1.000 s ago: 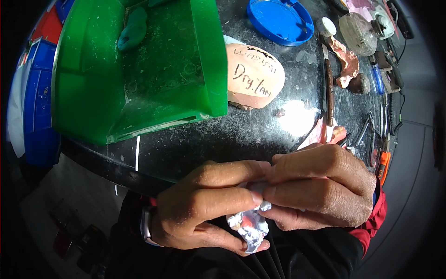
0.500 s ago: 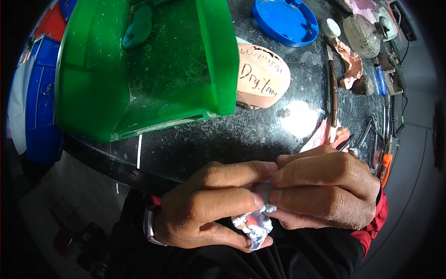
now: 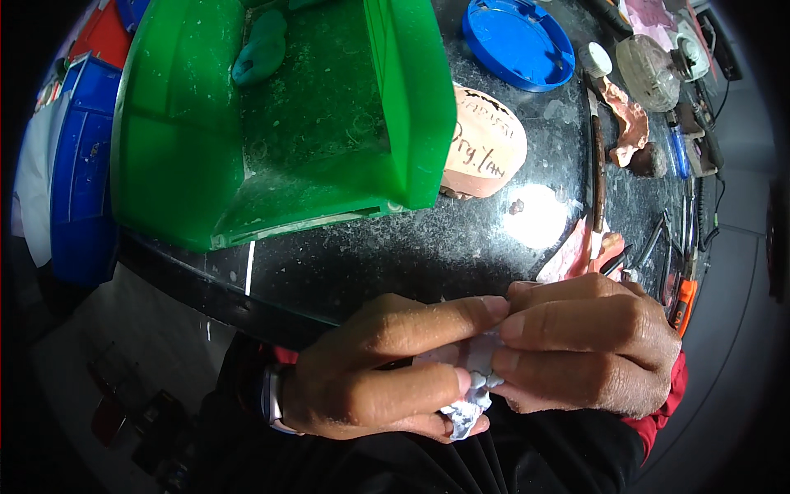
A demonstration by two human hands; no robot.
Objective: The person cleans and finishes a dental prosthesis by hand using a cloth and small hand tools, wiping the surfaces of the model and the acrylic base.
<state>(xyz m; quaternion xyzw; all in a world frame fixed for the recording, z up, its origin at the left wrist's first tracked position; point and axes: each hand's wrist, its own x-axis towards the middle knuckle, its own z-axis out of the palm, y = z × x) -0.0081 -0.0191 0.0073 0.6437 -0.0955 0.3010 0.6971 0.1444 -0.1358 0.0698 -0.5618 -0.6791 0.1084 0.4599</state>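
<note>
Both of my hands are together above my lap, at the table's front edge. Between them is a small, pale grey-white lumpy dental piece point(image 3: 471, 409) with tooth-like bumps along one side. My left hand point(image 3: 370, 370) is closed around its left and lower part. From the other side, my right hand point(image 3: 597, 346) pinches the piece with bent fingers, their tips touching near my left fingertips. The fingers cover much of the piece, so its full shape is hidden.
A green bin point(image 3: 288, 214) holding a teal lump point(image 3: 262, 49) stands at the left. Beyond my hands are a peach plaster model point(image 3: 490, 144) and a blue round lid point(image 3: 518, 45). A knife point(image 3: 598, 173), pink pieces and an orange-handled cutter point(image 3: 682, 309) lie at the right.
The piece has turned in my fingers: its pinkish-orange patch is now out of sight and less of its lower end shows. The whole view has shifted slightly.
</note>
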